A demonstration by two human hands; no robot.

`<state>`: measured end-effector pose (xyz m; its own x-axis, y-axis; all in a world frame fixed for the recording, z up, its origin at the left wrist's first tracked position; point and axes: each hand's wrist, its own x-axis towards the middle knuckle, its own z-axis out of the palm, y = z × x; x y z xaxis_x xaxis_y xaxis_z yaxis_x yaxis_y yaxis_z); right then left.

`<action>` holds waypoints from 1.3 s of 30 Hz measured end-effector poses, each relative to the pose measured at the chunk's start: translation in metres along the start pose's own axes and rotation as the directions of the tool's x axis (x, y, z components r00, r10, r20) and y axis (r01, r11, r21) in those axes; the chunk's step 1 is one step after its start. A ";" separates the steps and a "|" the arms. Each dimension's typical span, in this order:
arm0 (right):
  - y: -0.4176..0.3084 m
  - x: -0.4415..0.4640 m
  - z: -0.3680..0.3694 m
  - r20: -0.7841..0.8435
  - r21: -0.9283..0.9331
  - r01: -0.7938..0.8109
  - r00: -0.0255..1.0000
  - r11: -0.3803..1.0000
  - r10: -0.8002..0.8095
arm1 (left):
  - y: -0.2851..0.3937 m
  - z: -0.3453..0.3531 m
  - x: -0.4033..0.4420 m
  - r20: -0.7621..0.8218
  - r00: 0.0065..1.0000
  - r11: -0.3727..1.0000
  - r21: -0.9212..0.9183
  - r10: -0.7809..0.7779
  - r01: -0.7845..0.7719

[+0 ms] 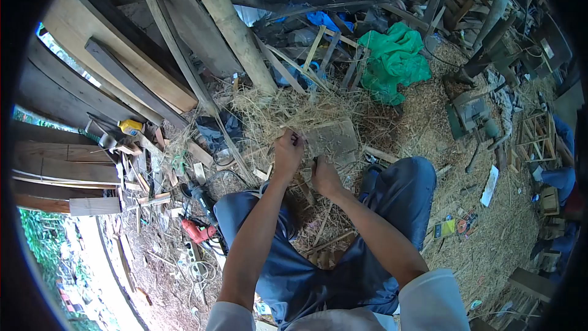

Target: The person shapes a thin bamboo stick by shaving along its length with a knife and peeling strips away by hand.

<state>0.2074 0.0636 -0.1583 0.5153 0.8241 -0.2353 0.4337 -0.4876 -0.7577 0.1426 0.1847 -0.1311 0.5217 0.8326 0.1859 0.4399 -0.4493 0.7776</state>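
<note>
Over a flat wooden block (334, 139) on the straw-littered ground, both hands are close together. My left hand (288, 152) is closed with its fingertips pinched at the block's left side; whatever they hold is too small to make out. Just right of it and nearer my body, my right hand (326, 176) is also closed, around something short and dark whose kind I cannot tell. Straw and shavings (275, 113) surround the block. My knees stand bent on either side of my forearms.
A red power drill (197, 231) and a dark power tool (201, 199) lie by my left knee, near a power strip with cords (195, 265). Planks lean at upper left. A green tarp (395, 61) lies ahead. A machine (471, 113) and another person's blue clothing (558, 178) are rightward.
</note>
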 end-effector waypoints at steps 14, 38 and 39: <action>0.014 -0.018 -0.009 0.130 -0.201 0.049 0.991 0.978 -0.023 | -0.012 0.001 -0.007 -0.002 1.000 0.997 -0.076 -0.012 0.012; 0.048 -0.014 0.024 0.102 0.060 -0.062 0.993 0.996 0.056 | 0.001 0.007 -0.011 -0.021 1.000 0.999 -0.033 -0.023 0.022; 0.043 -0.013 0.022 0.099 0.060 -0.065 0.993 0.996 0.058 | 0.004 0.007 -0.010 -0.026 0.999 0.997 -0.064 -0.037 0.035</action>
<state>0.2034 0.0380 -0.2010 0.4640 0.8187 -0.3382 0.3544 -0.5215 -0.7762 0.1440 0.1719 -0.1336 0.4858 0.8568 0.1729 0.4102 -0.3981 0.8205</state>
